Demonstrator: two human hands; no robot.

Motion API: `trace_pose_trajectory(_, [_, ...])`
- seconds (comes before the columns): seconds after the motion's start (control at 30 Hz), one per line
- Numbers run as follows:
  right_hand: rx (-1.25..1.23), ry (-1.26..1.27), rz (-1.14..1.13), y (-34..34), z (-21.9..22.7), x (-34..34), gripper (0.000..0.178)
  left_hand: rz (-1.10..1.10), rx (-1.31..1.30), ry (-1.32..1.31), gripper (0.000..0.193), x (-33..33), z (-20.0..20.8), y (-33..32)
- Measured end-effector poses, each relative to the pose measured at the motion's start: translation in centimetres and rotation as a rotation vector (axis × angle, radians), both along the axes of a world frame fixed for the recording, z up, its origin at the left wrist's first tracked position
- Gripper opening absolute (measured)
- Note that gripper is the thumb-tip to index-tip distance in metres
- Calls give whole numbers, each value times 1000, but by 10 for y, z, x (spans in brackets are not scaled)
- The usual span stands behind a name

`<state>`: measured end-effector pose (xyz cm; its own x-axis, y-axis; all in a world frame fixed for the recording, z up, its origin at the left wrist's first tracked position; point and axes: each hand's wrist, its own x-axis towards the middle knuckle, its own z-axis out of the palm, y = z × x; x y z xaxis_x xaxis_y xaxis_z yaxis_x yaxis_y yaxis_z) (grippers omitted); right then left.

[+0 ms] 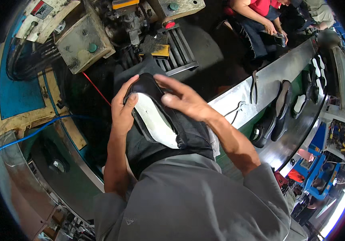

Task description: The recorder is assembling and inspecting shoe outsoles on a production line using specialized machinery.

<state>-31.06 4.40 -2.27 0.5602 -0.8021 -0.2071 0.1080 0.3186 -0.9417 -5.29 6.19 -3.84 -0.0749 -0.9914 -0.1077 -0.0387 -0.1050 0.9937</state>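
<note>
We hold a black shoe with a long white underside (153, 116) over our black-clad lap (192, 138), bare left hand (124, 106) curled round its left edge, blurred bare right hand (185, 99) loosely open alongside, contact unclear, near a silvery metal ledge (273, 80).

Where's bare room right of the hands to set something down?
The metal ledge is bare from the pliers toward the red-shirted co-worker. The belt beside it has a bare patch between the nearer dark shoes and its outer edge. Farther along, shoes and white soles crowd it; the ledge's near end carries the pliers and a thin-handled tool.
</note>
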Motion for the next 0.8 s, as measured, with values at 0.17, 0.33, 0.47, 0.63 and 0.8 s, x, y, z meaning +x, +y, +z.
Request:
trace_pose_trajectory(0.17, [-35, -21, 32, -12, -17, -3, 98, -92, 62, 402, 61, -6, -4, -4])
trace_pose_trajectory(0.33, [-355, 155, 80, -28, -10, 11, 105, -91, 60, 347, 59, -11, -9, -8])
trace_pose_trajectory(0.47, [-376, 358, 4, -22, -12, 16, 94, -58, 72, 258, 53, -24, -15, -16])
trace_pose_trajectory(0.63, [-33, 125, 16, -32, -32, -1, 87, 37, 307, 194, 49, -49, -14, -19])
trace_pose_trajectory(0.8, [140, -51, -9, -32, -50, -11, 86, 36, 346, 776, 57, -45, -25, 0])
